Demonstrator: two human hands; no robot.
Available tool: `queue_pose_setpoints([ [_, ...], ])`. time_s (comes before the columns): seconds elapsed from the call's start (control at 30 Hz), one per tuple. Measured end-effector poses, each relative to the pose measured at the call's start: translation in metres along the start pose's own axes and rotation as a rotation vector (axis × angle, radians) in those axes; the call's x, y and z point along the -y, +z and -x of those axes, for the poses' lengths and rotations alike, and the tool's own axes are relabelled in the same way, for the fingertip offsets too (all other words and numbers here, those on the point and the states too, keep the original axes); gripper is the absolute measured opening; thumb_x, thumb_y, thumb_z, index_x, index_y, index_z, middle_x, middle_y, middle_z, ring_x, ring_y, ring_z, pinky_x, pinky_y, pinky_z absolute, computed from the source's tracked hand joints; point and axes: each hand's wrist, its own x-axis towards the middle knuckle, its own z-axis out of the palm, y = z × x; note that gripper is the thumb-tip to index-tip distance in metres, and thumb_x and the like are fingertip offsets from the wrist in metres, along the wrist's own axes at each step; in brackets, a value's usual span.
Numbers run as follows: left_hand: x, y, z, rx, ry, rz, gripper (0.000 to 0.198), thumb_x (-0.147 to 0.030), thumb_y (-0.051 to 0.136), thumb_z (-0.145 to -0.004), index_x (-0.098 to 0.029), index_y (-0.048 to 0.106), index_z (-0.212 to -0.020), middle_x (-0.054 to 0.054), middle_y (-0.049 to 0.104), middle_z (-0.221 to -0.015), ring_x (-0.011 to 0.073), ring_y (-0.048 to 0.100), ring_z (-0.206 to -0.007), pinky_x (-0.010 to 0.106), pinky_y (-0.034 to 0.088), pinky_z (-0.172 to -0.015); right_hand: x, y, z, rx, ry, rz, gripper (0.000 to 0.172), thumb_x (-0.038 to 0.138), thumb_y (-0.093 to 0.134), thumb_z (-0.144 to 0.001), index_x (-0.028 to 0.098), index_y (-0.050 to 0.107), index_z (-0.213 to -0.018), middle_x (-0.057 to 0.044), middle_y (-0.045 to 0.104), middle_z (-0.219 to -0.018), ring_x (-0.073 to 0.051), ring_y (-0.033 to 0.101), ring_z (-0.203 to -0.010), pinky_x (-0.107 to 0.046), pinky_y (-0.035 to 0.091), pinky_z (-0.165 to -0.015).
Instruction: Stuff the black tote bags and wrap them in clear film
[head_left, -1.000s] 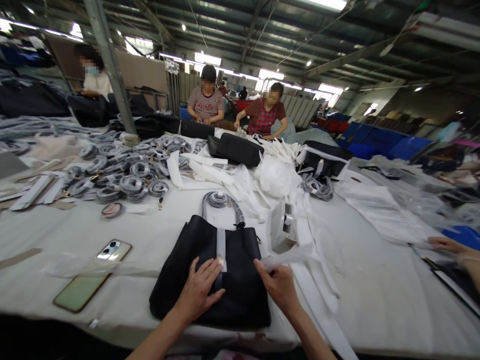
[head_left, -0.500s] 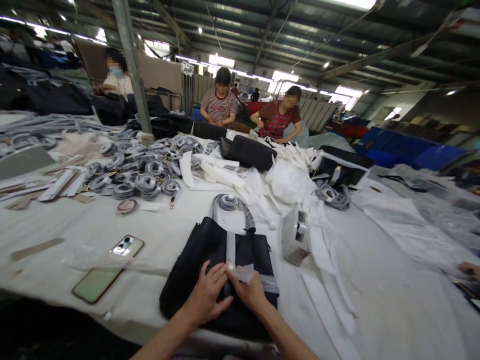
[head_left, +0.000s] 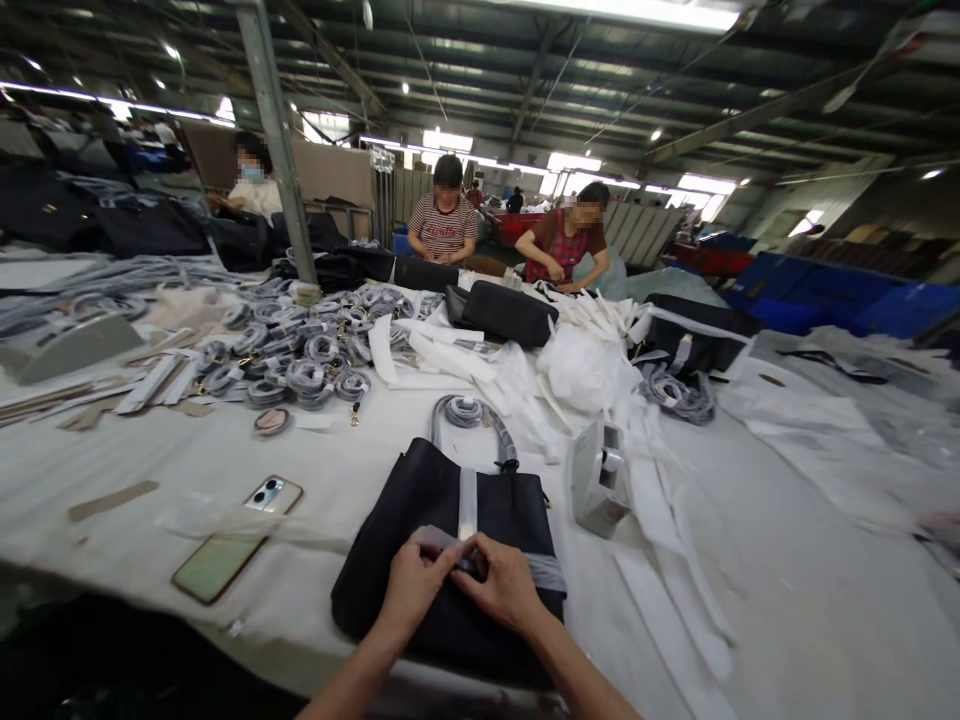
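Note:
A black handbag lies flat on the white table right in front of me. A white paper strip runs down its middle, and another strip crosses it sideways. My left hand and my right hand rest side by side on the bag. The fingers of both pinch the crossing strip where it meets the upright one. The bag's strap, wrapped in grey film, curls behind it.
A white tape dispenser stands right of the bag, with loose white strips beside it. Two phones lie at the left. Several wrapped strap coils and other black bags fill the far table. Three people work beyond.
My right hand brought a white strip from the right and laid it across the bag. Both hands have come together at the bag's middle. The view shifted slightly.

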Motion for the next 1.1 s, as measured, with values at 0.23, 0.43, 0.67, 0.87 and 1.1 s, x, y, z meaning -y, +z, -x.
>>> queue_pose_setpoints([
  [0.23, -0.017, -0.023, -0.019, -0.028, 0.084, -0.098, 0.036, -0.051, 0.054, -0.08, -0.018, 0.06, -0.068, 0.0, 0.062, -0.064, 0.0146, 0.058, -0.062, 0.024, 0.043, -0.06, -0.005, -0.005, 0.0, -0.042, -0.008, -0.139, 0.013, 0.021, 0.055, -0.074, 0.021, 0.058, -0.087, 0.005, 0.053, -0.06, -0.013, 0.051, -0.057, -0.023, 0.035, -0.058],
  [0.43, -0.013, -0.033, -0.019, -0.05, 0.038, -0.272, 0.045, -0.049, 0.039, -0.088, -0.019, 0.053, -0.058, 0.0, 0.054, -0.049, 0.0157, 0.054, -0.05, 0.024, 0.037, -0.053, -0.009, -0.007, -0.001, -0.068, -0.014, -0.201, 0.017, 0.029, 0.045, -0.087, 0.02, 0.057, -0.08, 0.001, 0.057, -0.066, -0.014, 0.053, -0.062, -0.025, 0.038, -0.061],
  [0.67, 0.002, -0.057, -0.028, 0.025, 0.114, -0.44, 0.034, -0.039, 0.046, -0.087, -0.02, 0.05, -0.06, 0.002, 0.057, -0.059, 0.0171, 0.055, -0.062, 0.027, 0.034, -0.062, -0.01, -0.005, 0.0, -0.045, 0.009, -0.205, 0.016, 0.027, 0.047, -0.085, 0.02, 0.059, -0.079, 0.002, 0.056, -0.064, -0.014, 0.051, -0.057, -0.025, 0.037, -0.057],
  [0.87, -0.003, -0.069, -0.035, 0.137, 0.192, -0.392, 0.037, -0.042, 0.037, -0.092, -0.022, 0.045, -0.062, -0.003, 0.051, -0.059, 0.0143, 0.054, -0.06, 0.024, 0.038, -0.06, -0.012, -0.003, -0.002, -0.032, -0.016, -0.201, 0.017, 0.023, 0.049, -0.082, 0.02, 0.064, -0.09, 0.0, 0.06, -0.07, -0.015, 0.055, -0.063, -0.026, 0.041, -0.064],
  [1.1, -0.006, -0.072, -0.024, 0.068, 0.364, -0.843, 0.028, -0.031, 0.033, -0.096, -0.022, 0.055, -0.08, 0.003, 0.055, -0.087, 0.0176, 0.055, -0.079, 0.028, 0.042, -0.066, -0.01, -0.002, -0.003, 0.008, -0.061, -0.046, 0.027, 0.03, 0.046, -0.089, 0.025, 0.067, -0.104, 0.0, 0.058, -0.075, -0.016, 0.058, -0.07, -0.025, 0.04, -0.065],
])
